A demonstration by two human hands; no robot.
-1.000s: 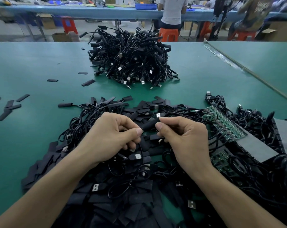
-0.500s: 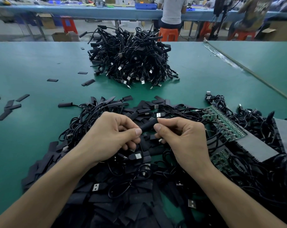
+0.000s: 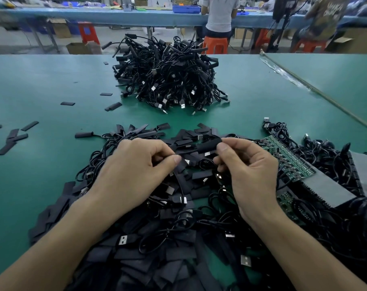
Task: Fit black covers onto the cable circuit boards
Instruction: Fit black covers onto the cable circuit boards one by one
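Along the bottom edge of the frame, a litter of flat black sleeves (image 3: 157, 267) is lying mixed with loose USB leads (image 3: 244, 260), covering the green worktop (image 3: 41, 85) beneath both forearms. Just above it, in the centre, the left hand (image 3: 132, 175) is pinching a thin black cable (image 3: 184, 152) between thumb and forefinger, the other fingers curled under. The right hand (image 3: 250, 171) is pinching the right end of a black cover (image 3: 207, 144) between thumb and forefinger. That cover is sitting in the gap between the two hands, raised over the tangle, with the cable running out of its left end. To the right of the right hand, a green circuit board strip (image 3: 289, 158) is lying half buried under cables, beside a grey panel (image 3: 329, 185). At the left edge, a few stray sleeves (image 3: 12, 137) are lying apart from the rest. Further up, in the upper centre, a tall heap of cables (image 3: 168, 80) is resting on the worktop. Beyond it, a person in a white top (image 3: 219, 15) is standing at a blue bench (image 3: 115, 16), near an orange stool (image 3: 215, 45).
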